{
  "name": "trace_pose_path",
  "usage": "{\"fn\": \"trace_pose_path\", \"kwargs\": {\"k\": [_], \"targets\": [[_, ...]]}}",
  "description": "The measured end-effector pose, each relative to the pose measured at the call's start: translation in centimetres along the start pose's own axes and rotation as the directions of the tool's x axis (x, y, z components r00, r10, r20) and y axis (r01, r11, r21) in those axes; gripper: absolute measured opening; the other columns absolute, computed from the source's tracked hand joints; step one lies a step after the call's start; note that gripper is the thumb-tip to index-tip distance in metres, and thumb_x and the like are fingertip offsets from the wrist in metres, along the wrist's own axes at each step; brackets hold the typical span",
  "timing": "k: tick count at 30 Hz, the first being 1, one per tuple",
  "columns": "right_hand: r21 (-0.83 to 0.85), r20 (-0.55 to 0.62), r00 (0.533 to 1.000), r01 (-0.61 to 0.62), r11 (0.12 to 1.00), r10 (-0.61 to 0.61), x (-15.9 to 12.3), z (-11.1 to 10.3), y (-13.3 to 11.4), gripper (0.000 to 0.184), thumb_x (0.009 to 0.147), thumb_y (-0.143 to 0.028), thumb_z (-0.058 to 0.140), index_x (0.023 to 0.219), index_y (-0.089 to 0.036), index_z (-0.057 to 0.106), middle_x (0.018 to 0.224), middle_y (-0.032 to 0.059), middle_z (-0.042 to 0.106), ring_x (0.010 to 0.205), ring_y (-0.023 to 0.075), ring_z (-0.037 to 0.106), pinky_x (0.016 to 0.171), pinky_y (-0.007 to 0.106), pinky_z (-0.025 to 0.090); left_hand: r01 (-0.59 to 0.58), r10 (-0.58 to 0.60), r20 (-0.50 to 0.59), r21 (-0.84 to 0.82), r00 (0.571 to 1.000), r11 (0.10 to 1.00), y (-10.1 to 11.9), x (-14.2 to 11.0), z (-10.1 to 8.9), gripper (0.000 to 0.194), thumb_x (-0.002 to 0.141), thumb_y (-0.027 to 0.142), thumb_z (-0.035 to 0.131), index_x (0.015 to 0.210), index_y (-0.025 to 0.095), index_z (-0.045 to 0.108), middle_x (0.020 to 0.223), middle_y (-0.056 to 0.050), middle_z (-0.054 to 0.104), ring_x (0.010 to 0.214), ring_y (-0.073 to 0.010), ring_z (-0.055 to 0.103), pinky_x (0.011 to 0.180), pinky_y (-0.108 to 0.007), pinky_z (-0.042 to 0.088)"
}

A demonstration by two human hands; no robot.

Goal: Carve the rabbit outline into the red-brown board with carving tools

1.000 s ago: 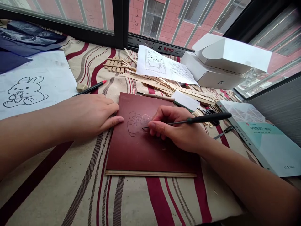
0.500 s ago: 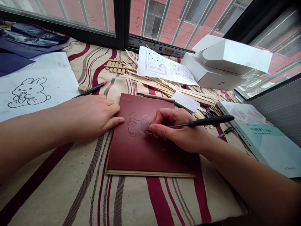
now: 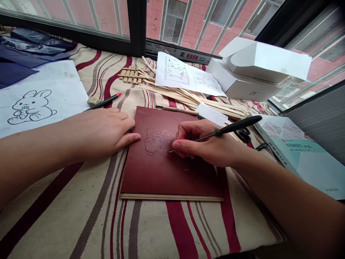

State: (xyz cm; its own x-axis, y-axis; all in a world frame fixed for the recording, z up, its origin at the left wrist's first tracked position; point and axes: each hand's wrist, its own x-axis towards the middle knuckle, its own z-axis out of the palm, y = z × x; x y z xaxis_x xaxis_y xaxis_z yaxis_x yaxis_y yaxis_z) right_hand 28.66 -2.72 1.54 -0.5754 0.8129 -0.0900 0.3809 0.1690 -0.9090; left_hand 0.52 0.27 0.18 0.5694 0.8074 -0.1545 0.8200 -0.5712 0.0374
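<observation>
Pressing the left hand (image 3: 102, 135) flat against the 9 o'clock edge of a maroon-coated board (image 3: 172, 172), thumb lying over the rim, and pinching a black-handled craft knife (image 3: 231, 127) pen-style in the right hand (image 3: 205, 144), its blade tip (image 3: 171, 151) touching the coating just beside a pale scratched rabbit outline (image 3: 157, 141). Hands apart, that outline between them, both resting on the board. Board lying flat near the middle of a cream, maroon and brown striped cloth (image 3: 67, 216), a thin wooden strip (image 3: 172, 197) showing along its 6 o'clock edge. At 12 o'clock, a wooden-handled tool (image 3: 175, 110) just beyond the top edge, then a heap of thin wooden strips (image 3: 172, 94) and a printed sheet with a cartoon outline (image 3: 172, 70) on top. At 1 o'clock, a small white card (image 3: 211, 114) and a white ZTE box (image 3: 242, 86) with its lid (image 3: 264, 59) propped on top. At 2 o'clock, black-handled scissors (image 3: 244, 135). At 3 o'clock, a teal and white book (image 3: 296, 158). At 10 o'clock, a red-tipped pencil (image 3: 104, 101), an eraser (image 3: 93, 100), a rabbit drawing on white paper (image 3: 32, 108) and dark blue carbon paper (image 3: 16, 72).
</observation>
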Motion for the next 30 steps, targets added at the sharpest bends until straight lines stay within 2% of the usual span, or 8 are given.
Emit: {"fn": "trace_pose_path", "kwargs": {"k": [3,7,10,18,30], "targets": [[0.107,-0.043,0.999,-0.029,0.994,0.034,-0.2,0.3,0.4,0.026,0.089,-0.023,0.076,0.071,-0.018,0.058,0.066,0.0,0.07,0.054,0.0081,0.059,0.048,0.018,0.048,-0.002,0.002,-0.002,0.004,1.0,1.0,0.2,0.0,-0.2,0.051,0.092,0.069,0.024,0.075,0.027,0.048,0.079,-0.011,0.064,0.081,-0.0339,0.062,0.084,-0.049,0.043],[0.218,-0.138,0.99,0.022,0.976,0.008,-0.2,1.2,0.6,0.025,0.084,-0.019,0.084,0.073,-0.016,0.062,0.067,-0.0007,0.072,0.056,0.0078,0.062,0.051,0.017,0.051,-0.022,0.022,-0.009,-0.002,1.0,1.0,0.3,0.0,-0.1,0.05,0.093,0.068,0.026,0.074,0.028,0.048,0.079,-0.011,0.064,0.079,-0.0327,0.062,0.084,-0.049,0.044],[0.218,-0.134,0.991,0.008,0.976,0.022,0.0,1.8,0.3,0.022,0.082,-0.016,0.087,0.073,-0.014,0.066,0.067,-0.0012,0.073,0.056,0.0066,0.062,0.051,0.014,0.05,-0.024,0.024,-0.014,-0.005,1.0,1.0,0.2,0.0,0.0,0.05,0.094,0.068,0.026,0.075,0.028,0.049,0.08,-0.011,0.065,0.081,-0.0331,0.062,0.085,-0.049,0.044],[0.26,-0.157,0.984,-0.036,0.965,0.079,0.1,1.9,-0.2,0.027,0.081,-0.017,0.09,0.07,-0.014,0.065,0.064,-0.002,0.071,0.053,0.0051,0.06,0.049,0.012,0.049,-0.012,0.012,0.003,-0.009,1.0,1.0,0.4,0.0,-0.3,0.049,0.092,0.067,0.026,0.074,0.028,0.049,0.082,-0.012,0.067,0.084,-0.0349,0.064,0.086,-0.051,0.044],[0.175,-0.152,0.987,-0.022,0.984,0.049,0.1,1.8,0.0,0.029,0.081,-0.025,0.091,0.071,-0.014,0.065,0.065,-0.0007,0.07,0.054,0.0066,0.06,0.049,0.015,0.048,-0.035,0.035,-0.034,0.004,0.999,0.999,0.2,0.0,0.0,0.049,0.095,0.065,0.028,0.075,0.027,0.052,0.08,-0.011,0.067,0.079,-0.0321,0.064,0.085,-0.049,0.045]]}}
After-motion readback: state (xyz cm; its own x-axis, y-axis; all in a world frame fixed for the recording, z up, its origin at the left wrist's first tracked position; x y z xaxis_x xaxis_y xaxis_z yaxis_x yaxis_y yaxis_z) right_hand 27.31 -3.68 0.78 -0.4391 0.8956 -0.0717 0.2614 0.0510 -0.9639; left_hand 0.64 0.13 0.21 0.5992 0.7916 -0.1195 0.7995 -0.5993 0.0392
